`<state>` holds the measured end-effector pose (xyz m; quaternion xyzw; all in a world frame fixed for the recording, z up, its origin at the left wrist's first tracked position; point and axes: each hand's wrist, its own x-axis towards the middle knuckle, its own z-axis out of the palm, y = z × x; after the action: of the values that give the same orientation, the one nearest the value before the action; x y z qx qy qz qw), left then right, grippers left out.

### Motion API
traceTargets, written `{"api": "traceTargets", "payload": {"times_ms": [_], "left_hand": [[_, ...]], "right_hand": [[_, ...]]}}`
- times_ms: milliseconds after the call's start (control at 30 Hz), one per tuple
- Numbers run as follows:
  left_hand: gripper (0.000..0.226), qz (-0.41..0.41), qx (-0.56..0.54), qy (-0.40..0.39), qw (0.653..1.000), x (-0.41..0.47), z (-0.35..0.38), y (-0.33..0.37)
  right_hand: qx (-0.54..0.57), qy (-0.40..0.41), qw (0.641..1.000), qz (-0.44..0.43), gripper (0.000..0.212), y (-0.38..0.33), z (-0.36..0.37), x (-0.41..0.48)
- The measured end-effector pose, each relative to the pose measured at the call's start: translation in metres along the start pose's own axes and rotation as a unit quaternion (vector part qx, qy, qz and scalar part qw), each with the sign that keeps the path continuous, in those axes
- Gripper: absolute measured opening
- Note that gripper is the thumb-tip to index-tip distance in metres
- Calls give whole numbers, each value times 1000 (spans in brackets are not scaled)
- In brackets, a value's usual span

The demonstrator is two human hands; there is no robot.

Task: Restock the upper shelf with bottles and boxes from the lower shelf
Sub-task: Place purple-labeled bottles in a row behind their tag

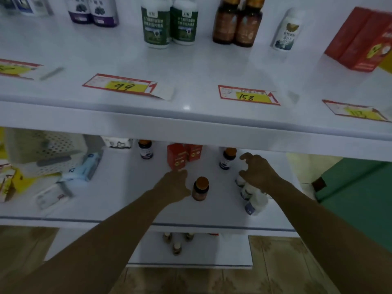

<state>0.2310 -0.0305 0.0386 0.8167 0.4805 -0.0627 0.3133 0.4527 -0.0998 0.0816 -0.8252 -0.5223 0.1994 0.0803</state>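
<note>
Our right hand (257,172) hung over the lower shelf (118,200) with its grip apart, fingers spread and loosely curled, holding nothing. White bottles (253,198) lay just under it at 6 o'clock, and a dark bottle (227,159) stood at its 10 o'clock. Our left hand (174,184) reached in just beside an upright amber bottle (200,188) at its 3 o'clock. Its fingers were hidden, so we could not tell whether that grip was apart or touched anything. Red boxes (180,157) stood at its 12 o'clock. Far off at 9 o'clock sat a white basket (42,149), its contents blurred. On the upper shelf (191,68) stood green-labelled bottles (156,24), a brown pair (237,22) and a red carton (360,39).
</note>
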Motion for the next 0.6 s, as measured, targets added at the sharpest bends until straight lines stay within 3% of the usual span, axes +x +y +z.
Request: {"api": "traceTargets", "payload": {"times_ms": [133, 233, 367, 467, 600], "left_hand": [[53, 15, -35, 33, 999, 31, 12, 16], [53, 5, -45, 119, 992, 60, 13, 22], [42, -86, -25, 273, 958, 89, -1, -8], [51, -153, 21, 341, 927, 108, -12, -52], [57, -159, -35, 424, 891, 131, -31, -97]], "right_hand": [[19, 10, 1000, -3, 45, 10, 7, 25], [45, 40, 998, 0, 41, 16, 13, 48], [55, 61, 997, 11, 32, 13, 28, 82], [20, 60, 998, 2, 44, 11, 47, 109], [-12, 65, 998, -4, 50, 16, 75, 143]]}}
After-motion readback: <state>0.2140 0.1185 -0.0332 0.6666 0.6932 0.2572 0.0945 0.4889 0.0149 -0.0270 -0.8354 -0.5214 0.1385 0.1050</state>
